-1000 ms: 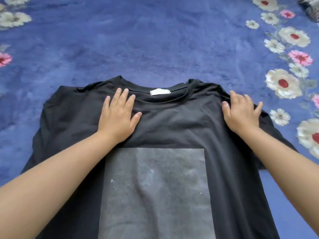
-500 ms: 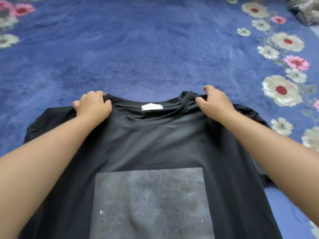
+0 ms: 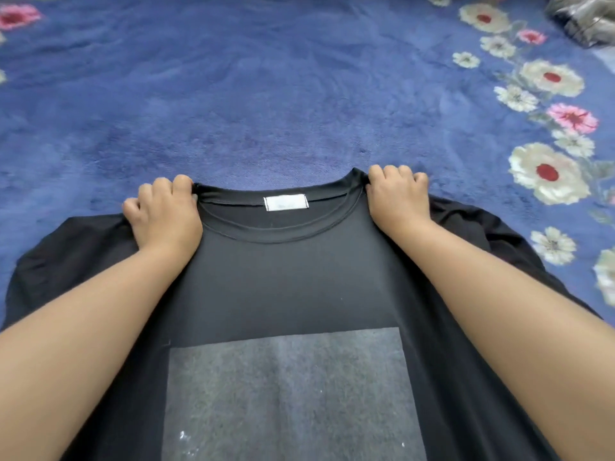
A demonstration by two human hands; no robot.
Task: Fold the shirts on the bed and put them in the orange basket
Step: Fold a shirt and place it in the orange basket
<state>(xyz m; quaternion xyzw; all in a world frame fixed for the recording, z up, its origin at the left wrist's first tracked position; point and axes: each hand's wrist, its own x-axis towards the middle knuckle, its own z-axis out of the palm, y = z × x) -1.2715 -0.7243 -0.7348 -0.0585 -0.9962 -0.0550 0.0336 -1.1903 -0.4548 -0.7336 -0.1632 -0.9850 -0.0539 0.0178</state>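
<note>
Since half a second ago both hands have kept their grip at the shoulders and the black shirt (image 3: pixel 286 281) has slid a little nearer; a second ago the palms lay flat on it. The left hand (image 3: pixel 164 216) grips the left shoulder beside the collar, fingers curled into the cloth; the right hand (image 3: pixel 396 199) grips the right shoulder likewise. One shirt lies flat, front up, on the blue flowered blanket (image 3: pixel 266 94), its long axis running near to far, collar and white label (image 3: pixel 286 203) at the far end. A dark bundle (image 3: pixel 585 18) sits far right.
</note>
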